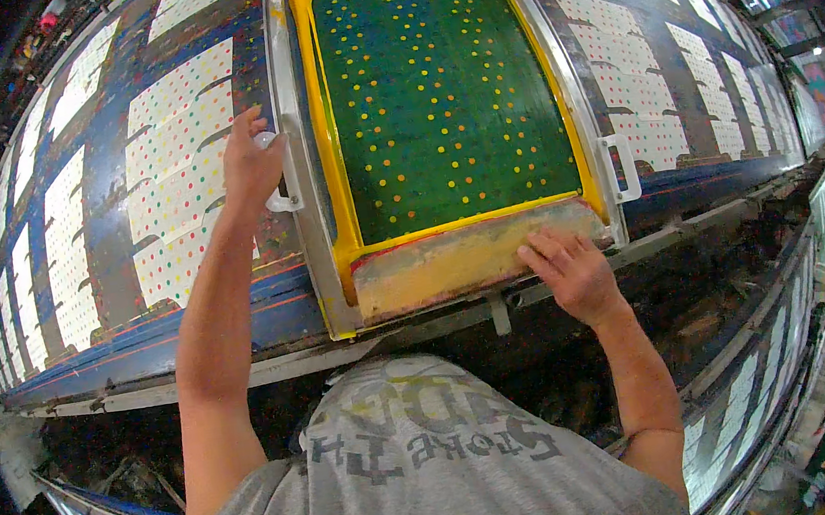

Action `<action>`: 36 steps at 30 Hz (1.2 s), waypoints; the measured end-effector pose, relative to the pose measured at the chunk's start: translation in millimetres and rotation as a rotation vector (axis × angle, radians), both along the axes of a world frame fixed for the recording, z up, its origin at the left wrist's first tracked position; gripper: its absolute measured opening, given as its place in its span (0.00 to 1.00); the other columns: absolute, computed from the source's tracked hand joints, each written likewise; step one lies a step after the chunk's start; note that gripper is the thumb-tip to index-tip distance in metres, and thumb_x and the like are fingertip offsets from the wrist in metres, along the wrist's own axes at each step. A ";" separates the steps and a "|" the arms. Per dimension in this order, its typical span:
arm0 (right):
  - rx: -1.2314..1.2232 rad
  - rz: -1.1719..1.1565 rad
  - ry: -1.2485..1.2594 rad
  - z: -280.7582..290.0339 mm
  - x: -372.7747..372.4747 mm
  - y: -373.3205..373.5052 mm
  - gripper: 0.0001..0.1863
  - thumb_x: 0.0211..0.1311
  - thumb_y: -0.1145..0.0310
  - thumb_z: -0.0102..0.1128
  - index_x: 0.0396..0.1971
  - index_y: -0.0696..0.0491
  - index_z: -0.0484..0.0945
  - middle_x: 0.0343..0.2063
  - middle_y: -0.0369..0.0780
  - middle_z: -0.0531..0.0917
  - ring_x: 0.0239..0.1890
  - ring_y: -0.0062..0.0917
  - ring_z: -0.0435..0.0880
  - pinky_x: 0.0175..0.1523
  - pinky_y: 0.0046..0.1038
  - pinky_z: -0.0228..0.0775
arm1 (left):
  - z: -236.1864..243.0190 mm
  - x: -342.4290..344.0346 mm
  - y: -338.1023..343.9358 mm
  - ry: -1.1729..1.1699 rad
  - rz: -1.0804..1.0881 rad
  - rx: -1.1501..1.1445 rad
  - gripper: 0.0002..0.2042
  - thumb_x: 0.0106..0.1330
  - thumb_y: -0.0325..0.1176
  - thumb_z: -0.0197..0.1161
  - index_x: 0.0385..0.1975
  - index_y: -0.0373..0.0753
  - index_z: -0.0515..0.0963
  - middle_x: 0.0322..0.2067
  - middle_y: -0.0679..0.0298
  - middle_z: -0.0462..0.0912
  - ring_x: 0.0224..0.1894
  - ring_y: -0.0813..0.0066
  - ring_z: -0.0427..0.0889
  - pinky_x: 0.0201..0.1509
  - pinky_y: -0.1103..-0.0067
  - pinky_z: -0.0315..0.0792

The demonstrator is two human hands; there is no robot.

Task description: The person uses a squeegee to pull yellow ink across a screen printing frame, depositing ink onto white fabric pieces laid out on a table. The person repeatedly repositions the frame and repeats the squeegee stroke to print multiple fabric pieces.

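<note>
A screen-printing frame [314,258] lies across the long table in front of me. Its dark green mesh [447,103] shows rows of small yellow and orange dots, and thick yellow ink [329,156] lines its inner edges. My left hand [252,162] is at the white handle [283,203] on the frame's left side, fingers bent around it; the palm side is hidden. Along the near end of the screen rests a wide, ink-stained squeegee [434,267]. My right hand [575,273] grips its right part, fingers over the top edge.
Dotted white sheets [185,151] lie in rows on the dark table left of the frame, with more dotted sheets [628,84] to the right. A second white handle [622,167] juts from the frame's right side. A metal rail [708,198] follows the table's near edge.
</note>
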State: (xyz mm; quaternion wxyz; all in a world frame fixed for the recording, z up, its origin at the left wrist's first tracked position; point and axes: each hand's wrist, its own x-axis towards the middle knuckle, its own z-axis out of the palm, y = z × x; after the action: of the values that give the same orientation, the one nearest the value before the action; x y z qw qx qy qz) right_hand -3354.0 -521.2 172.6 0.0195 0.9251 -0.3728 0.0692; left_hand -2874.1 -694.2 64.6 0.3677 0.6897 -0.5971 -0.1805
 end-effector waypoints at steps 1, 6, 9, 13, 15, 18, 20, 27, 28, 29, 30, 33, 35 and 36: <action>-0.014 -0.015 -0.017 7.2 5.1 -2.5 0.23 0.62 0.72 0.62 0.59 0.49 0.83 0.56 0.41 0.84 0.60 0.41 0.83 0.63 0.43 0.78 | -2.7 -1.0 -4.5 0.029 -0.018 -0.015 0.24 0.71 0.30 0.70 0.66 0.37 0.75 0.55 0.51 0.87 0.59 0.55 0.85 0.65 0.64 0.77; 0.145 -0.058 -0.035 22.8 59.4 -19.8 0.25 0.58 0.78 0.61 0.58 0.52 0.83 0.51 0.42 0.86 0.56 0.41 0.86 0.61 0.44 0.78 | -13.6 -6.1 -11.1 0.067 -0.033 0.038 0.23 0.71 0.27 0.67 0.66 0.38 0.76 0.56 0.50 0.86 0.62 0.51 0.82 0.67 0.61 0.75; 0.246 -0.039 -0.012 26.7 84.5 -34.8 0.27 0.54 0.83 0.59 0.57 0.53 0.85 0.53 0.43 0.88 0.57 0.43 0.86 0.63 0.44 0.77 | -17.3 -6.6 -9.6 0.036 -0.059 -0.070 0.22 0.71 0.25 0.64 0.65 0.36 0.76 0.55 0.49 0.85 0.61 0.48 0.81 0.66 0.59 0.75; 0.336 -0.141 -0.017 40.5 84.9 -38.9 0.27 0.55 0.85 0.56 0.55 0.51 0.87 0.51 0.45 0.90 0.56 0.43 0.87 0.64 0.43 0.77 | -24.0 -8.1 -14.0 0.087 -0.077 -0.089 0.19 0.73 0.25 0.62 0.63 0.35 0.76 0.54 0.48 0.85 0.60 0.47 0.82 0.65 0.57 0.76; 0.370 -0.172 0.012 44.0 81.7 -31.8 0.28 0.55 0.85 0.55 0.55 0.51 0.87 0.51 0.44 0.90 0.56 0.43 0.87 0.64 0.43 0.77 | -27.4 -8.4 -19.1 0.135 -0.072 -0.074 0.18 0.74 0.25 0.60 0.63 0.34 0.76 0.54 0.47 0.85 0.59 0.47 0.82 0.65 0.57 0.76; 0.354 -0.176 0.013 39.0 83.1 -17.2 0.28 0.55 0.85 0.55 0.56 0.50 0.87 0.52 0.43 0.90 0.57 0.42 0.87 0.64 0.43 0.77 | -32.0 -8.9 -20.0 0.167 -0.046 -0.080 0.18 0.76 0.26 0.59 0.64 0.34 0.76 0.53 0.47 0.86 0.58 0.46 0.83 0.64 0.57 0.76; 0.291 -0.185 0.008 31.7 85.3 -9.6 0.29 0.54 0.85 0.56 0.56 0.50 0.87 0.54 0.42 0.89 0.58 0.42 0.86 0.64 0.43 0.77 | -32.6 -9.4 -20.5 0.146 -0.029 -0.087 0.18 0.77 0.27 0.59 0.64 0.35 0.76 0.53 0.47 0.86 0.58 0.46 0.83 0.64 0.58 0.76; 0.102 -0.129 -0.026 0.6 84.4 -37.2 0.28 0.54 0.80 0.59 0.57 0.48 0.86 0.56 0.40 0.87 0.56 0.41 0.86 0.60 0.44 0.79 | -26.9 -6.7 -12.1 0.194 -0.020 -0.093 0.17 0.81 0.25 0.54 0.66 0.38 0.75 0.60 0.52 0.85 0.63 0.56 0.85 0.69 0.67 0.76; 0.087 -0.119 -0.037 -3.8 84.2 -51.6 0.30 0.53 0.82 0.58 0.58 0.48 0.86 0.56 0.40 0.87 0.56 0.41 0.86 0.61 0.45 0.79 | -26.3 -8.6 -11.8 0.244 -0.006 -0.074 0.17 0.81 0.25 0.55 0.66 0.38 0.76 0.61 0.52 0.85 0.64 0.57 0.84 0.69 0.68 0.75; 0.076 -0.106 -0.058 -7.9 84.6 -67.1 0.31 0.52 0.84 0.57 0.58 0.48 0.86 0.56 0.40 0.87 0.55 0.41 0.86 0.62 0.45 0.78 | -25.4 -9.0 -8.9 0.285 0.014 -0.086 0.16 0.81 0.25 0.55 0.66 0.39 0.76 0.61 0.53 0.85 0.64 0.57 0.84 0.70 0.68 0.75; 0.067 -0.092 -0.051 -11.7 85.4 -84.4 0.31 0.53 0.83 0.57 0.58 0.48 0.86 0.56 0.41 0.87 0.55 0.41 0.86 0.62 0.44 0.78 | -24.2 -9.9 -6.8 0.326 0.030 -0.114 0.16 0.81 0.25 0.55 0.65 0.39 0.76 0.61 0.53 0.85 0.65 0.58 0.84 0.71 0.68 0.74; 0.013 -0.024 -0.076 -19.8 90.0 -152.6 0.29 0.54 0.80 0.58 0.58 0.48 0.86 0.52 0.41 0.88 0.54 0.40 0.87 0.61 0.44 0.78 | -15.1 -8.5 -5.4 0.194 0.001 -0.146 0.16 0.81 0.25 0.54 0.65 0.37 0.77 0.59 0.49 0.87 0.63 0.52 0.86 0.68 0.64 0.77; -0.051 0.029 -0.117 -27.5 95.6 -202.6 0.25 0.56 0.74 0.61 0.55 0.46 0.87 0.47 0.41 0.90 0.52 0.39 0.89 0.57 0.44 0.80 | -7.3 -9.5 0.9 0.120 0.007 -0.091 0.15 0.82 0.25 0.54 0.65 0.37 0.77 0.57 0.51 0.88 0.61 0.52 0.87 0.66 0.64 0.78; -0.049 0.031 -0.099 -31.8 97.5 -228.1 0.25 0.56 0.74 0.61 0.56 0.46 0.87 0.46 0.42 0.90 0.51 0.40 0.89 0.57 0.45 0.81 | -3.3 -10.1 2.2 0.139 0.011 -0.037 0.15 0.82 0.25 0.54 0.65 0.37 0.77 0.57 0.51 0.88 0.61 0.52 0.87 0.66 0.65 0.79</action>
State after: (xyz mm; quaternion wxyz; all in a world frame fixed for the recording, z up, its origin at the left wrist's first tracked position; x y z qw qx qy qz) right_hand -3256.4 -749.3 140.8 0.0226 0.9254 -0.3573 0.1244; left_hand -2884.2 -692.0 61.3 0.4222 0.6717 -0.5696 -0.2148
